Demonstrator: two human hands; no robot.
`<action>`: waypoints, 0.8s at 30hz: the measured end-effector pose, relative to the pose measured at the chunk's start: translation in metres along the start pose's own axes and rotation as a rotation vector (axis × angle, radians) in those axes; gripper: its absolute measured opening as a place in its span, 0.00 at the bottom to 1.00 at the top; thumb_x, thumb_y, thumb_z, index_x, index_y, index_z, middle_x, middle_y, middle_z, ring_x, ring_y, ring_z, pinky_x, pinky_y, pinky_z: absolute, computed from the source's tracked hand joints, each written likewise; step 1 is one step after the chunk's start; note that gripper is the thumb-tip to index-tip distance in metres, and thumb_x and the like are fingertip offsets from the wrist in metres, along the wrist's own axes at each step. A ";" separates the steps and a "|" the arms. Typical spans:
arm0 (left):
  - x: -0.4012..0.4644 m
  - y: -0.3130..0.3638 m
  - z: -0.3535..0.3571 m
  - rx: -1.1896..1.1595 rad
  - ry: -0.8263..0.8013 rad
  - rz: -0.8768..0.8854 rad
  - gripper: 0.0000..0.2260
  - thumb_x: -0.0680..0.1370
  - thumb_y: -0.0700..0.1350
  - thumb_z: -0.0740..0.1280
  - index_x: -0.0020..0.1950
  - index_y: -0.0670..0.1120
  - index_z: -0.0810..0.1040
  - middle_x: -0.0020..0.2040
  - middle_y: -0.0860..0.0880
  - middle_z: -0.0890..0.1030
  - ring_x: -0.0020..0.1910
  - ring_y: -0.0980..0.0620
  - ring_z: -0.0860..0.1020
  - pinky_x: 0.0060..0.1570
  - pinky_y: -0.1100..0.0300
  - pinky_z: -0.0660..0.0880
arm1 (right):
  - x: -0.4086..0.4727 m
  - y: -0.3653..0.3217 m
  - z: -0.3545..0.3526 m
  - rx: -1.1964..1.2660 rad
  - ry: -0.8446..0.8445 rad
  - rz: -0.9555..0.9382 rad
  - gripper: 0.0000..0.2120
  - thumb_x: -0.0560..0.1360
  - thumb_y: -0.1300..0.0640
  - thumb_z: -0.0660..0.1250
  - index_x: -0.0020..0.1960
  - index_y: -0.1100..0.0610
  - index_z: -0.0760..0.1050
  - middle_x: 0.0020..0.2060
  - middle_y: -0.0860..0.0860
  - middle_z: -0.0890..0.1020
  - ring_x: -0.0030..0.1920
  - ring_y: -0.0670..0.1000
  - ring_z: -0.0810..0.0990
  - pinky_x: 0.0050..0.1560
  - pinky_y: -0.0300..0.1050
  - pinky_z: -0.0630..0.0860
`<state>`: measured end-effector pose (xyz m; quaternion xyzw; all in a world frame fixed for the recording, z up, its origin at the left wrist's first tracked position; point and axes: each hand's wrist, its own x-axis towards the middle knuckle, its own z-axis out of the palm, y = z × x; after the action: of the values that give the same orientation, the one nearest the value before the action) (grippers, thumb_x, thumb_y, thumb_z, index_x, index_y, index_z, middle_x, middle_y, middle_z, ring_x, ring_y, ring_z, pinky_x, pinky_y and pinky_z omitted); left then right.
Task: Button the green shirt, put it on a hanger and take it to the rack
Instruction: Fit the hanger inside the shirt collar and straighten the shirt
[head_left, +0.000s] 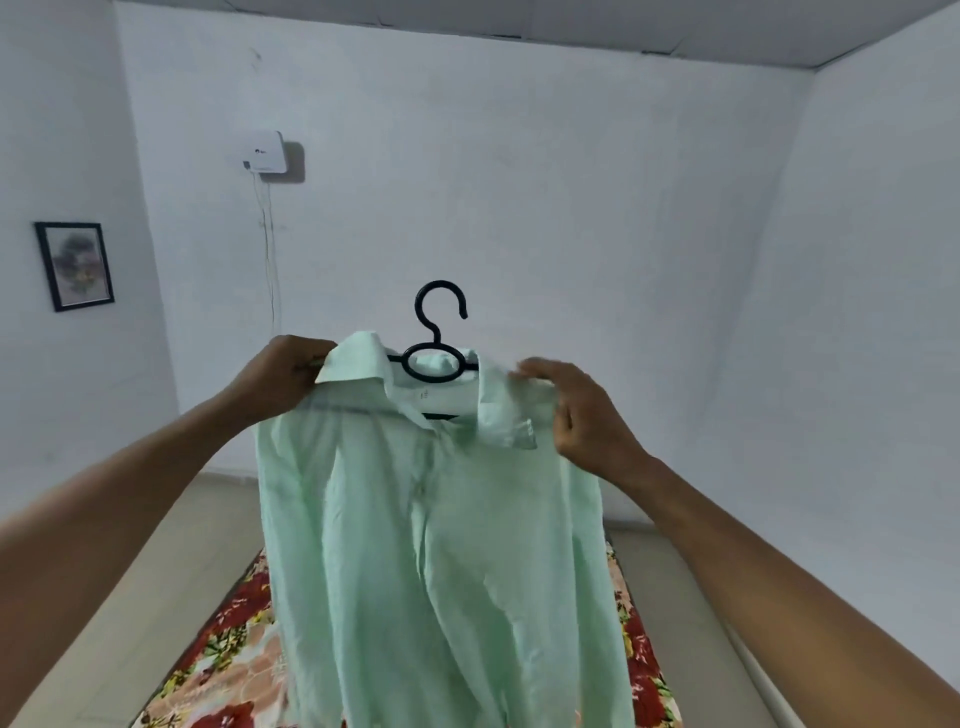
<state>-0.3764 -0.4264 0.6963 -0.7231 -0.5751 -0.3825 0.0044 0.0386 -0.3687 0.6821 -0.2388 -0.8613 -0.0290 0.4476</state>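
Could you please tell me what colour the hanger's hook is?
Black; the hanger hook shows clearly in the head view against the white wall.

Both hands, left (284, 375) and right (576, 415), hold the green shirt (436, 545) on a black hanger (435, 332).

Both bare forearms reach forward and upward from the lower corners of the view, converging toward the middle. The left hand (283, 376) is raised with its back toward the camera, fingers curled forward and closed in a grip at the shoulder of the pale mint-green cotton shirt (441, 545). The right hand (576, 415) sits slightly lower, wrist bent, fingers curved inward with the thumb below them, its fingertips (530, 370) touching the fabric by the collar.
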 end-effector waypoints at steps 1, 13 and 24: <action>0.002 0.003 0.001 0.010 0.002 -0.003 0.10 0.72 0.33 0.61 0.44 0.42 0.80 0.36 0.42 0.79 0.38 0.55 0.70 0.39 0.59 0.69 | 0.005 0.004 -0.001 0.029 0.021 0.082 0.37 0.68 0.76 0.60 0.73 0.51 0.71 0.65 0.45 0.80 0.68 0.47 0.77 0.70 0.48 0.73; 0.016 0.046 0.010 -0.011 -0.018 -0.007 0.15 0.77 0.32 0.67 0.42 0.52 0.82 0.40 0.45 0.84 0.38 0.53 0.77 0.41 0.56 0.76 | 0.046 0.012 -0.020 0.328 -0.219 0.421 0.09 0.75 0.56 0.78 0.54 0.58 0.86 0.47 0.50 0.88 0.49 0.47 0.87 0.52 0.42 0.82; 0.020 0.054 0.002 -0.263 0.035 -0.167 0.01 0.78 0.45 0.75 0.48 0.49 0.87 0.35 0.57 0.85 0.33 0.65 0.78 0.38 0.68 0.76 | 0.046 0.031 -0.025 0.275 0.052 0.429 0.10 0.71 0.65 0.80 0.52 0.60 0.86 0.45 0.51 0.88 0.40 0.36 0.82 0.44 0.28 0.74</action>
<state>-0.3292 -0.4267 0.7294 -0.6604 -0.5778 -0.4662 -0.1121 0.0486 -0.3301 0.7277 -0.3520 -0.7749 0.1778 0.4939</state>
